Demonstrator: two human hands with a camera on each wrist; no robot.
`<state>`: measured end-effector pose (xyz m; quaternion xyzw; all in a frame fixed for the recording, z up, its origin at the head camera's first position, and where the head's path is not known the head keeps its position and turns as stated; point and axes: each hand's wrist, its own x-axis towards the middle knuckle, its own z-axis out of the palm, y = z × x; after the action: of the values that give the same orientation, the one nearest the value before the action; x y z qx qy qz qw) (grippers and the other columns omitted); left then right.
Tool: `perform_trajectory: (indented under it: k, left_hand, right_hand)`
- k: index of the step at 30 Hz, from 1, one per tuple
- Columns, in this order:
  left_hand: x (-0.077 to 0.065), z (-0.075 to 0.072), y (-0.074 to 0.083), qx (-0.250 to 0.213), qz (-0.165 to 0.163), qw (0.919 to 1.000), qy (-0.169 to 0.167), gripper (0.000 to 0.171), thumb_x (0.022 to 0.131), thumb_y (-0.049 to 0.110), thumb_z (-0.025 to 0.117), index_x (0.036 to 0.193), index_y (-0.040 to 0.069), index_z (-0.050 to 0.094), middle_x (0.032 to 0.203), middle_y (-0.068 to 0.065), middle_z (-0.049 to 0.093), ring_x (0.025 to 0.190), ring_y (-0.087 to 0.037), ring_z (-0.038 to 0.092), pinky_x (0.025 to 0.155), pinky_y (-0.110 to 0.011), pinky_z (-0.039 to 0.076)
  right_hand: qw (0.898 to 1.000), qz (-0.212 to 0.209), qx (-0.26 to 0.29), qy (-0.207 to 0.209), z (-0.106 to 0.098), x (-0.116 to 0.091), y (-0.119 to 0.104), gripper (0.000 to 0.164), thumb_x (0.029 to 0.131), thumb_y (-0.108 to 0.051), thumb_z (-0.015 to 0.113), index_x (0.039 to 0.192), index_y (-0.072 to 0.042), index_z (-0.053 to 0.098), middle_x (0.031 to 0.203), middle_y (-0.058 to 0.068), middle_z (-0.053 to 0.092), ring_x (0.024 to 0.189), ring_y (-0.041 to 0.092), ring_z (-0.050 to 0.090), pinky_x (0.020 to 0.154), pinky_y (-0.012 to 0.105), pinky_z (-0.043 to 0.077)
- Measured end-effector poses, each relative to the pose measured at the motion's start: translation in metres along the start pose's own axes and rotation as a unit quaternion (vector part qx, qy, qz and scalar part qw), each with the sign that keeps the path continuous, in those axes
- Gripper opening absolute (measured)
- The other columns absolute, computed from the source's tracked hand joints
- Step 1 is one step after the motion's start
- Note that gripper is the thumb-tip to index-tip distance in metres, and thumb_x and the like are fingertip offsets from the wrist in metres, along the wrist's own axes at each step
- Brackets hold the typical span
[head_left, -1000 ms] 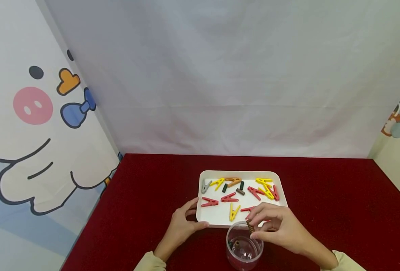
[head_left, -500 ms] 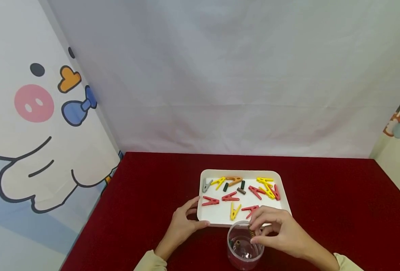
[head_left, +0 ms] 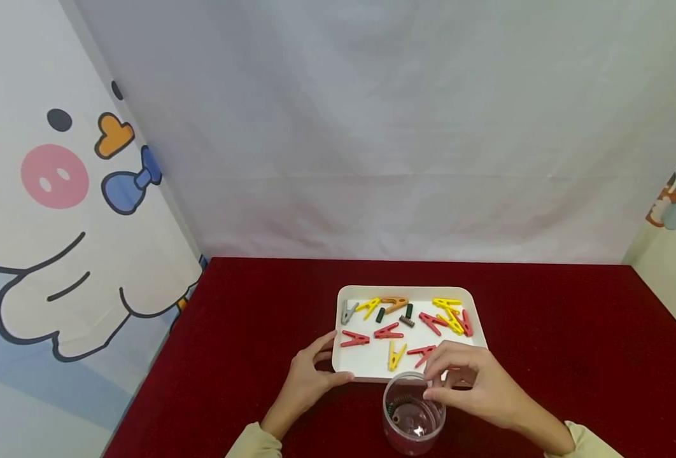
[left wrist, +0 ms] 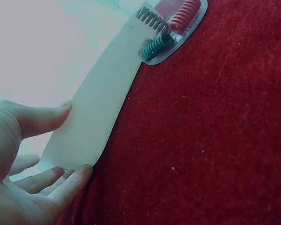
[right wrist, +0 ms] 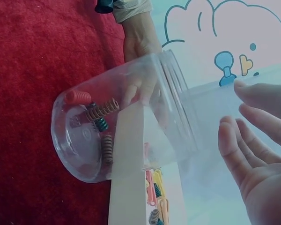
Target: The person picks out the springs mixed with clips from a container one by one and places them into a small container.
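Note:
My left hand (head_left: 306, 381) holds the near left corner of a white tray (head_left: 366, 364); in the left wrist view its thumb presses one wall while the fingers lie round the corner. A clear round plastic jar (head_left: 401, 439) stands just in front of the tray. Inside it, the right wrist view shows a red coil spring (right wrist: 78, 97), a green spring (right wrist: 101, 124) and brown springs (right wrist: 107, 149) near the bottom. Over the jar's mouth, at its right rim, hovers my right hand (head_left: 478, 385), fingers and thumb apart with nothing between them.
The tray carries several red clothespins (head_left: 354, 339), yellow clothespins (head_left: 395, 357), an orange clothespin (head_left: 396, 305) and a grey clothespin (head_left: 347, 313). Green springs (head_left: 380, 315) and a brown spring (head_left: 407, 321) lie among them. A red cloth (head_left: 556, 318) covers the table; a white curtain (head_left: 407, 140) hangs behind.
My right hand held a brown spring at the jar's rim, lowered it slightly, then let it go; the spring now lies in the jar. The left hand has stayed on the tray.

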<state>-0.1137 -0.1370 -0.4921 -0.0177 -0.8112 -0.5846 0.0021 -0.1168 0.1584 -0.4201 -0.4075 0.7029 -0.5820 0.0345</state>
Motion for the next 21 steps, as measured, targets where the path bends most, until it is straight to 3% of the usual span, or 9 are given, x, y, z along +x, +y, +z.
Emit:
perform_trajectory:
  k: [5,10,21]
  left_hand:
    - [-0.002,0.000,0.000,-0.005,-0.006,1.0000,-0.001,0.083,0.066,0.012,0.087,0.138,0.005,0.047,0.123,-0.019,0.057,0.107,-0.033,0.056,0.071,-0.027,0.052]
    - [-0.002,0.001,0.000,-0.006,-0.009,0.9999,-0.002,0.083,0.066,0.012,0.087,0.138,0.005,0.047,0.123,-0.019,0.057,0.106,-0.033,0.056,0.071,-0.027,0.052]
    - [-0.001,0.000,0.001,-0.006,-0.004,1.0000,-0.001,0.082,0.067,0.010,0.086,0.139,0.003,0.046,0.122,-0.020,0.057,0.106,-0.033,0.057,0.070,-0.027,0.052]
  right_hand:
    - [0.999,0.011,-0.029,0.016,-0.003,0.003,0.001,0.016,0.076,-0.001,0.077,0.087,-0.010,0.069,0.089,0.005,0.065,0.084,0.015,0.060,0.060,0.029,0.055]
    - [0.999,0.002,-0.041,0.029,-0.006,0.004,0.006,0.022,0.075,0.002,0.077,0.089,-0.013,0.069,0.088,0.004,0.065,0.085,0.016,0.060,0.062,0.030,0.055]
    - [0.997,0.005,-0.066,0.048,-0.014,0.011,0.014,0.023,0.075,0.001,0.077,0.091,-0.014,0.070,0.085,0.005,0.063,0.074,0.016,0.058,0.058,0.028,0.053]
